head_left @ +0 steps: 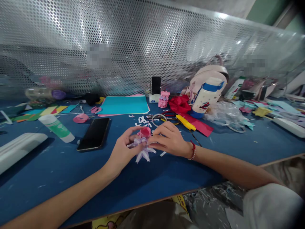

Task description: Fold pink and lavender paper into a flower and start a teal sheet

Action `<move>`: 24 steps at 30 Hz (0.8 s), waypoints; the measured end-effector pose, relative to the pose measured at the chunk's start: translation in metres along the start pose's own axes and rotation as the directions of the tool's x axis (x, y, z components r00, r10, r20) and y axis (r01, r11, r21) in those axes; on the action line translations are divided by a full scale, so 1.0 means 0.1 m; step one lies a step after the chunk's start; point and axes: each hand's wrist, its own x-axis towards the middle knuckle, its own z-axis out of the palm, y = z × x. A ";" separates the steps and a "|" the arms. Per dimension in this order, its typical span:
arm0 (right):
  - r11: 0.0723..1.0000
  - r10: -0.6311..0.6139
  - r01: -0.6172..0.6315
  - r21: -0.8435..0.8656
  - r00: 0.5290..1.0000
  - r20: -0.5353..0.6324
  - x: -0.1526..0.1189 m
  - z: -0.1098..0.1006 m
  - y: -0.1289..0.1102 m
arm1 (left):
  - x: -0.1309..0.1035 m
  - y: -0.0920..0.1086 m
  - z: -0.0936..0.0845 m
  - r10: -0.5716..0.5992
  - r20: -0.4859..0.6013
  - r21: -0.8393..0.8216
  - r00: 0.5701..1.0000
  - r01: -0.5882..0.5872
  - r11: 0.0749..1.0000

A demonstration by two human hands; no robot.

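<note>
A pale purple paper flower [143, 154] with pointed petals is held just above the blue table, between both hands. My left hand [126, 144] is closed on it, the thumb across its top and the fingers behind. My right hand [168, 138] pinches at its right side; the fingertips are bent inward and partly hide what they grip. A pink paper ring [144, 131] shows right behind the flower, between the fingers of the two hands. Small white paper scraps [141, 120] lie just beyond the hands.
A black phone [94, 134] and a glue tube [57, 128] lie left. Blue paper sheets [124, 105] are at the back. A yellow cutter [186, 122], red paper [199, 124], a white bottle [207, 95] and a backpack [199, 71] stand or lie right. A perforated metal screen [128, 47] rises behind.
</note>
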 end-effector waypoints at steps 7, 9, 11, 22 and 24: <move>1.000 0.009 -0.008 -0.017 1.000 0.025 0.00 -0.01 0.01 | 0.01 0.03 0.02 0.015 0.005 0.001 1.000 -0.015 1.000; 1.000 0.010 -0.009 -0.026 0.999 0.033 0.01 -0.01 0.00 | 0.01 0.04 0.02 0.020 0.004 0.021 1.000 -0.020 1.000; 1.000 0.009 -0.008 -0.025 0.999 0.032 0.02 -0.02 0.00 | 0.01 0.04 0.02 0.028 -0.002 0.042 1.000 -0.028 0.999; 0.992 -0.091 0.095 -0.077 0.994 0.057 0.01 0.00 0.04 | -0.01 0.08 0.01 0.000 -0.002 0.108 1.000 0.001 0.994; 0.990 -0.109 0.114 -0.080 0.992 0.055 0.00 0.00 0.04 | -0.01 0.09 0.02 -0.013 0.005 0.111 1.000 0.013 0.994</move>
